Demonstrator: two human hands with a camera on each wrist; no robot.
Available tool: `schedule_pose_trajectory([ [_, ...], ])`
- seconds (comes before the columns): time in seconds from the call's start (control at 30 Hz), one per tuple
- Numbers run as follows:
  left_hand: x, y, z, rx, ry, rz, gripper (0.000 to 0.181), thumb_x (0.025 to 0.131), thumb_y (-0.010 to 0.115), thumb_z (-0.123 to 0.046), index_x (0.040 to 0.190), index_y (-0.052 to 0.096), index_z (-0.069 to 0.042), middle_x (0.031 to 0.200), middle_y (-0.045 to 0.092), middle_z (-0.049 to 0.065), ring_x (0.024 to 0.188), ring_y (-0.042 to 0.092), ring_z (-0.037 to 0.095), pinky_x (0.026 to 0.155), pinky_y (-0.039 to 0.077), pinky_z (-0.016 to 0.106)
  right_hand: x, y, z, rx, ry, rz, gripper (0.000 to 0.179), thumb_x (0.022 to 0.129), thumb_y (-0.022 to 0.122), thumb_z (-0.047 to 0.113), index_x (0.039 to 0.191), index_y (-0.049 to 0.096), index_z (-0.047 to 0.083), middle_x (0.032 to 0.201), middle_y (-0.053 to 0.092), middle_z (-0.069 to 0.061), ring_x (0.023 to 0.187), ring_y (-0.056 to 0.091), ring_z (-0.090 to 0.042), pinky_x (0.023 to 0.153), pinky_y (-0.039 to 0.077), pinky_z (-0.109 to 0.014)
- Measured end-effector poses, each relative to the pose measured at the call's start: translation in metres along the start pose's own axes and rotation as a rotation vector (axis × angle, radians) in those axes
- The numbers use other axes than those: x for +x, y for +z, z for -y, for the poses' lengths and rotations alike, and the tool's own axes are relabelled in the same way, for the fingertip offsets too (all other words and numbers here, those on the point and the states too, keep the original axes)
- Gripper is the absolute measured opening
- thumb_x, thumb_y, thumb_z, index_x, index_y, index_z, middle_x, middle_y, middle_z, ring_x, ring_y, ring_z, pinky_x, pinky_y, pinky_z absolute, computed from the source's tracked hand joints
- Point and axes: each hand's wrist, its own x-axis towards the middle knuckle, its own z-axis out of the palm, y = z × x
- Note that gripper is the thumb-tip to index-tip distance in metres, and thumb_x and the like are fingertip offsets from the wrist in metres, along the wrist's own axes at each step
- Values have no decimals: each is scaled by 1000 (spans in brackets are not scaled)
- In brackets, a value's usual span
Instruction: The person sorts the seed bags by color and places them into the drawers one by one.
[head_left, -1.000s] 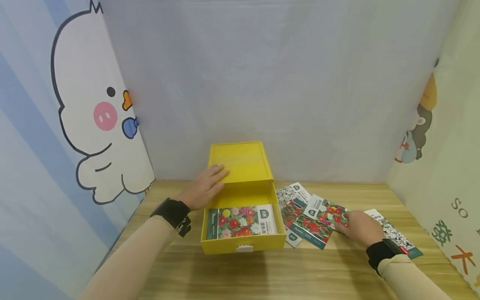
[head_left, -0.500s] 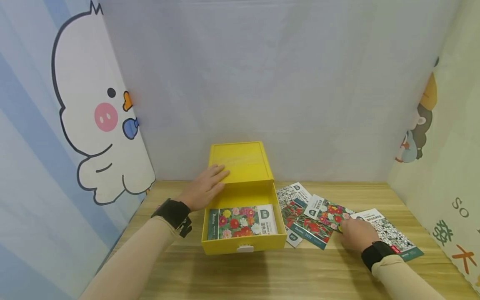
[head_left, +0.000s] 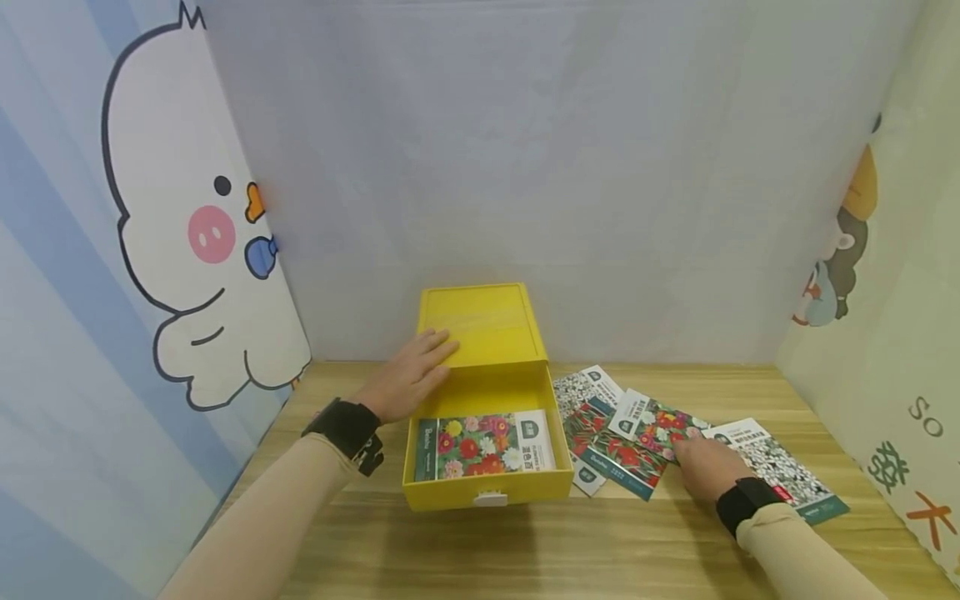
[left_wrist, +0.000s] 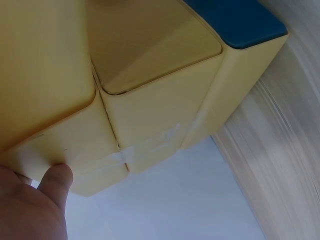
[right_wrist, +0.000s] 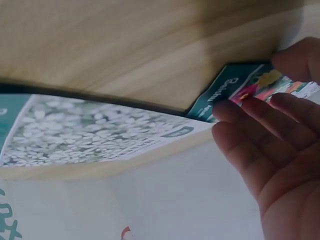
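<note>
My left hand (head_left: 405, 379) rests on the left edge of the yellow box (head_left: 480, 321), fingers straight on its top. The left wrist view shows the thumb (left_wrist: 56, 182) against the box's side. Out of the box stands a drawer (head_left: 491, 492) with a flower-picture packet (head_left: 480, 446) lying in it. My right hand (head_left: 708, 468) touches a mixed-flower packet (head_left: 651, 423) on the pile to the right. Seen from the right wrist, loosely bent fingers lie over that packet (right_wrist: 210, 97), with the thumb at its other edge and a gap between them.
Under the mixed-flower packet lie a red-flower packet (head_left: 626, 460) and a white-flower packet (head_left: 573, 392). Another white-flower packet (head_left: 787, 467) lies by my right wrist. A grey-white cloth wall (head_left: 600, 183) stands behind the wooden table (head_left: 615, 546).
My right hand has shifted left and slightly down along the mixed-flower packet, uncovering more of the white-flower packet on the right. The left hand and drawer have stayed put.
</note>
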Motion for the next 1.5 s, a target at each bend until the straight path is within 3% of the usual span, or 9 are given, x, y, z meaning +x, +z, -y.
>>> schedule_pose_trajectory([
  [0.23, -1, 0, 0, -2, -8, -7, 47, 105, 39, -26, 148, 38, -6, 156, 26, 16, 145, 13, 35, 116, 14, 54, 4, 3, -3, -88, -105, -64, 17, 85, 65, -5, 72, 59, 5, 65, 58, -13, 56, 59, -27, 49, 47, -40],
  [0.43, 0, 0, 0, 5, 3, -6, 47, 105, 39, -25, 148, 38, -5, 155, 27, 17, 144, 15, 36, 116, 14, 54, 5, 10, -4, -136, -138, -104, 19, 82, 68, -5, 70, 58, 5, 63, 58, -15, 55, 60, -29, 47, 48, -39],
  [0.8, -1, 0, -1, -1, -1, -7, 47, 105, 39, -25, 148, 37, -5, 155, 26, 17, 144, 13, 37, 115, 14, 54, 8, 15, -2, -176, -87, -150, 16, 81, 69, -5, 71, 59, 3, 62, 57, -15, 54, 59, -29, 47, 50, -40],
  [1.33, 1, 0, 3, -2, 14, -16, 47, 105, 39, -25, 148, 37, -5, 155, 26, 18, 144, 13, 37, 116, 13, 54, 5, 11, -3, -157, 26, -187, 8, 86, 65, -2, 82, 66, 4, 67, 60, -15, 49, 55, -27, 43, 46, -44],
  [1.5, 0, 2, 2, 11, 8, -6, 47, 105, 39, -25, 148, 37, -5, 155, 25, 18, 144, 13, 37, 116, 13, 54, 1, 7, 2, -123, 45, -196, 7, 82, 70, 0, 86, 68, 5, 71, 62, -13, 54, 58, -28, 46, 48, -45],
])
